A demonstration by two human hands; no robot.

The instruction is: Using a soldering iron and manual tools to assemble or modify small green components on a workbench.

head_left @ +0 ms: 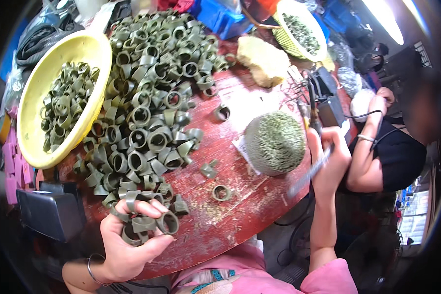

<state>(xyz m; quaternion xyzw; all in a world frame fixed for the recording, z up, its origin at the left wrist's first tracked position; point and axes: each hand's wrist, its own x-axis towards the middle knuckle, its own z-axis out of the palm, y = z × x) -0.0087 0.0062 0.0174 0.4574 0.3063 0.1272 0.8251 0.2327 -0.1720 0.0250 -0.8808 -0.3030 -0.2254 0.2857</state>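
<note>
My left hand is closed around several dark green rings, pinching one between thumb and fingers at the near edge of the pile. In my right hand is a slim metal tool, blurred by motion, so its exact kind does not show. Beside that hand stands a round grey-green bundle with a bristly top. A large heap of similar green rings covers the left and back of the table. Two rings lie singly, one near the middle and one nearer me, by a small green piece.
The red table curves around me. At left a yellow basket of rings leans above a black box. Behind are a yellow, rough-edged block and another yellow basket. A person in black sits at right.
</note>
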